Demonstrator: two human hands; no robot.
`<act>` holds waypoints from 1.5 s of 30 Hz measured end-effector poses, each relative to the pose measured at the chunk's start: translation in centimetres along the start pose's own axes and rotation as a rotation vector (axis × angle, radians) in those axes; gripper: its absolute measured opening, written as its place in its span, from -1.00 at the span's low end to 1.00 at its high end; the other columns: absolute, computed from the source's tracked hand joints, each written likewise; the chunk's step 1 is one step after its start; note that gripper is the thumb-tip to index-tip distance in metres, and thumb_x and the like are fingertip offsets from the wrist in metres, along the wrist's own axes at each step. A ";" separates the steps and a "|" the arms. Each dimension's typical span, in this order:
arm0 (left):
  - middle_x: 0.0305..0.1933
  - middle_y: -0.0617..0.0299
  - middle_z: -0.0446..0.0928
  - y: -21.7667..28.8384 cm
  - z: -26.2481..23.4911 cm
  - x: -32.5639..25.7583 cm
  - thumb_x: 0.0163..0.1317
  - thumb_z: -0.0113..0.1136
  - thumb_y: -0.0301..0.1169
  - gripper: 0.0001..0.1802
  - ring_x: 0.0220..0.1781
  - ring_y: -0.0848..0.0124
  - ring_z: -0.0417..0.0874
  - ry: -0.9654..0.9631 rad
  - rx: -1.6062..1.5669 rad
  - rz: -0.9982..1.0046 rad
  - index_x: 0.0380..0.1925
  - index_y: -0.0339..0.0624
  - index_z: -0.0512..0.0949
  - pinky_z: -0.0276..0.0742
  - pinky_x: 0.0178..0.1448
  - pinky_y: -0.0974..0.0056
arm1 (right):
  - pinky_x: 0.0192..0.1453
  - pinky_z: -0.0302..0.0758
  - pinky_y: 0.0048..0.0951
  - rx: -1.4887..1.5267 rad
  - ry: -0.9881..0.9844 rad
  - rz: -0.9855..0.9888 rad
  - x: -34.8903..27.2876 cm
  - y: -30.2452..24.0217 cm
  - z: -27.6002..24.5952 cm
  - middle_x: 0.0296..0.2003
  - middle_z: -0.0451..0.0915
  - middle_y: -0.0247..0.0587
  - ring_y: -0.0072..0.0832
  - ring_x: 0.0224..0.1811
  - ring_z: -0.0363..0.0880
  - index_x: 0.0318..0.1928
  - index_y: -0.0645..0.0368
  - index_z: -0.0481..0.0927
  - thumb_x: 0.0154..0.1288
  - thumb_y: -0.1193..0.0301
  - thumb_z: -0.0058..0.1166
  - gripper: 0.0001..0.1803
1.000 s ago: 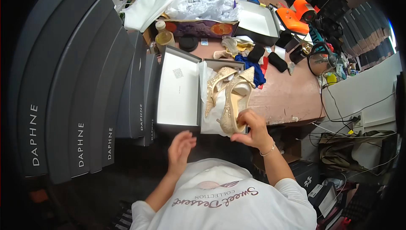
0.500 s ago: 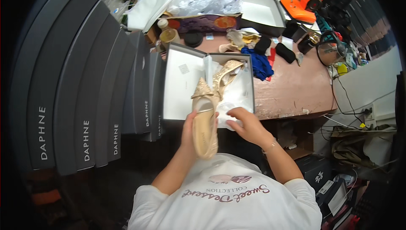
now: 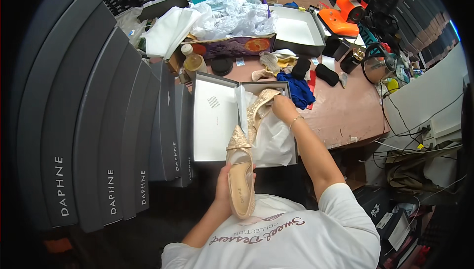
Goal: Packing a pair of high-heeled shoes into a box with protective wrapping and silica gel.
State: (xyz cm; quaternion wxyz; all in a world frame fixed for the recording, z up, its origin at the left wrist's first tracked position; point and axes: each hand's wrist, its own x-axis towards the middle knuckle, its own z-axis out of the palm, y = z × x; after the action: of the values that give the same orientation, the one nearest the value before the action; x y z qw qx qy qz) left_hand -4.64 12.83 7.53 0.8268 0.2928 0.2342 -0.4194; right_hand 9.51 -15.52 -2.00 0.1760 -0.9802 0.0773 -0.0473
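Note:
A gold pointed flat shoe [image 3: 240, 185] with a beige insole rests in my left hand [image 3: 224, 182]. My fingers wrap round its sides, its toe pointing away from me. The second gold shoe [image 3: 256, 112] lies on its side in an open shoe box [image 3: 196, 116] with a white inside and dark rim. My right hand [image 3: 284, 110] reaches into the box, its fingers closed at the far right end of that shoe; the fingertips are hidden. White tissue paper [image 3: 271, 143] fills the near part of the box, under my right forearm.
Dark grey shoe boxes [image 3: 94, 135] stand in a row at the left. Behind the open box are a bottle [image 3: 193, 61], a carton of crumpled plastic [image 3: 232, 44], blue cloth [image 3: 298, 91] and black pouches [image 3: 326, 75]. Cables [image 3: 405, 125] hang past the table's right edge.
My right hand has moved from above the tissue paper to the far end of the shoe in the box. The tissue has spread out. My left hand has drawn its shoe nearer to me.

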 end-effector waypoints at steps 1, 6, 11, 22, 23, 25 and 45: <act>-0.06 0.09 0.56 0.4 0.5 0.0 0.33 -0.23 0.10 -0.32 -0.17 0.36 0.63 0.023 0.012 0.001 0.11 -0.30 0.43 0.60 -0.15 0.27 | -0.17 0.57 -0.08 0.006 0.020 0.072 0.9 -0.4 0.8 -0.32 0.61 0.11 0.01 -0.25 0.63 -0.37 0.29 0.59 0.24 0.33 0.01 -0.76; -0.05 0.10 0.56 0.4 0.9 0.6 0.32 -0.17 0.10 -0.33 -0.15 0.35 0.63 -0.030 -0.003 0.021 0.10 -0.29 0.44 0.61 -0.10 0.27 | -0.03 0.47 -0.08 0.370 0.352 0.273 0.1 -1.3 6.0 -0.07 0.48 0.05 0.00 -0.05 0.52 -0.02 0.18 0.38 0.17 0.38 0.16 -0.61; 0.00 0.06 0.56 -0.7 0.5 0.5 0.32 -0.13 0.07 -0.33 -0.13 0.35 0.64 -0.039 -0.010 0.034 0.12 -0.33 0.41 0.65 -0.07 0.28 | -0.03 0.45 -0.08 0.317 0.304 0.303 1.5 -1.7 4.6 -0.11 0.49 0.06 0.00 -0.07 0.52 -0.17 0.18 0.47 0.15 0.45 0.13 -0.78; -0.01 0.02 0.55 0.2 -1.4 1.8 0.31 -0.11 0.08 -0.37 -0.01 0.15 0.62 -0.019 -0.139 0.209 0.14 -0.22 0.40 0.57 0.07 0.05 | -0.37 0.44 -0.43 0.849 0.333 0.056 -4.5 -4.3 -5.8 -0.45 0.48 -0.06 -0.34 -0.47 0.52 -0.32 0.28 0.42 0.16 0.60 0.03 -0.92; 0.06 0.05 0.50 0.2 -1.4 1.6 0.33 -0.10 0.05 -0.38 0.06 0.18 0.56 -0.055 -0.146 0.224 0.17 -0.20 0.36 0.49 0.16 0.06 | -0.39 0.44 -0.46 0.765 0.296 -0.045 -5.3 -6.3 -8.9 -0.47 0.48 -0.10 -0.38 -0.49 0.51 -0.31 0.28 0.42 0.16 0.60 0.05 -0.90; 0.11 0.07 0.47 -0.2 -1.6 1.2 0.36 -0.12 0.01 -0.42 0.13 0.22 0.52 -0.054 -0.154 0.278 0.20 -0.19 0.33 0.43 0.23 0.08 | -0.37 0.47 -0.44 0.560 0.178 -0.368 -7.8 -10.3 -14.0 -0.44 0.51 -0.12 -0.35 -0.48 0.54 -0.26 0.27 0.43 0.14 0.60 0.10 -0.84; 0.26 0.17 0.23 -2.2 -3.0 0.7 0.43 -0.01 -0.19 -0.45 0.29 0.39 0.32 -0.190 -0.128 0.391 0.31 -0.05 0.08 0.33 0.31 0.20 | -0.06 0.51 -0.26 0.520 -0.173 -0.584 -15.9 -15.0 -8.8 -0.16 0.50 0.00 -0.07 -0.11 0.53 -0.18 0.23 0.52 0.16 0.52 0.04 -0.81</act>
State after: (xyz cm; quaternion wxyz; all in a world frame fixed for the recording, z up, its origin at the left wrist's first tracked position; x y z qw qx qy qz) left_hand -6.56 13.49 4.30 0.9276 0.2388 0.1203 -0.2610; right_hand -5.16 -1.89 10.43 0.4030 -0.8842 -0.2342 -0.0308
